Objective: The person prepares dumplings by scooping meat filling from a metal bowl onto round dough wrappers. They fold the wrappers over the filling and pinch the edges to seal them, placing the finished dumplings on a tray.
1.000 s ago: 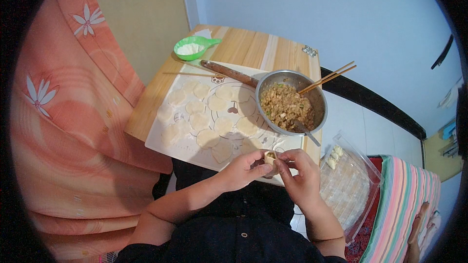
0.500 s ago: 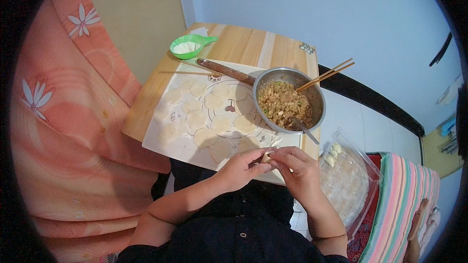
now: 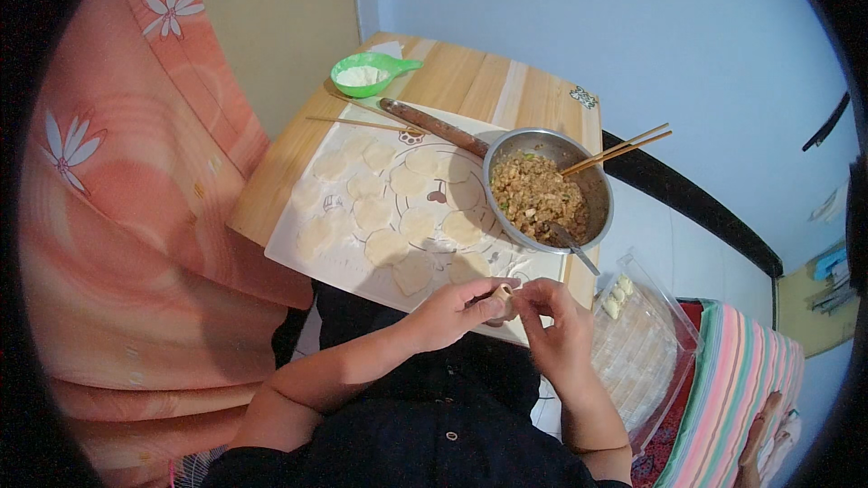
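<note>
Fingers (image 3: 476, 288) either side; dumpling (image 3: 504, 298) between

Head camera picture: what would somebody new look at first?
Probably the big metal bowl of brown filling at the right edge of the table, chopsticks leaning out. Next, perhaps, the orange curtain with white flowers on the left. Below centre, the left hand and right hand hold a small dough piece.

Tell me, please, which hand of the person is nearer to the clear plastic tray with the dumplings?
The right hand. In the picture, it is just left of the clear plastic tray; the left hand is farther left, beyond the right one.
</note>
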Demonstrator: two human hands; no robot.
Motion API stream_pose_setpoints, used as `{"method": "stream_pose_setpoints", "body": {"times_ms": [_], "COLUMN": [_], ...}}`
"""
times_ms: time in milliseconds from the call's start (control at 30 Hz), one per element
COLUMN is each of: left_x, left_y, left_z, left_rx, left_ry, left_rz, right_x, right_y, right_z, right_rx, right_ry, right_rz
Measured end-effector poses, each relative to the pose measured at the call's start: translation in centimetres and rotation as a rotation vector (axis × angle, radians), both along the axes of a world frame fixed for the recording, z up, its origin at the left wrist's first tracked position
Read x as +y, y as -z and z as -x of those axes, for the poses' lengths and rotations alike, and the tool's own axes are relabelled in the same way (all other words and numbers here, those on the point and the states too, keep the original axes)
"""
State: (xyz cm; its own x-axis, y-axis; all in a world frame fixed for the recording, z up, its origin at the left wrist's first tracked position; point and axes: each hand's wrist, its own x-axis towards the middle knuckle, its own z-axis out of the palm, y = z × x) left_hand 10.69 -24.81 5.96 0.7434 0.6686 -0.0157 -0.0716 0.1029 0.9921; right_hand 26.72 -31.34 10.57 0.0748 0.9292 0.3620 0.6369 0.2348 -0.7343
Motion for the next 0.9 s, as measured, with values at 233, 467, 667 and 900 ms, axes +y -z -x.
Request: {"method": "stream_pose_setpoints", "body": {"times_ms": [233, 467, 667, 900], "left_x": [0.1, -0.1, 0.3, 0.2], "left_y": [-0.1, -0.7, 0.6, 0.9], "left_z": [0.0, 0.2, 0.6, 0.3], "left_rx": [0.061, 0.116, 0.088, 0.105], "left_ry": [-0.006, -0.029, 0.011, 0.045], "left_rz": [-0.079, -0.143, -0.086, -0.058], "right_x": [0.8, 1.2, 1.4, 2.5], "right_y": [-2.1, -1.7, -1.6, -2.1], "right_z": [0.2, 0.3, -0.1, 0.0], "right_rx": [-0.027, -0.19, -0.097, -0.295], "right_ry": [-0.036, -0.045, -0.044, -0.196], "right_rz": [0.106, 0.028, 0.11, 0.039]}}
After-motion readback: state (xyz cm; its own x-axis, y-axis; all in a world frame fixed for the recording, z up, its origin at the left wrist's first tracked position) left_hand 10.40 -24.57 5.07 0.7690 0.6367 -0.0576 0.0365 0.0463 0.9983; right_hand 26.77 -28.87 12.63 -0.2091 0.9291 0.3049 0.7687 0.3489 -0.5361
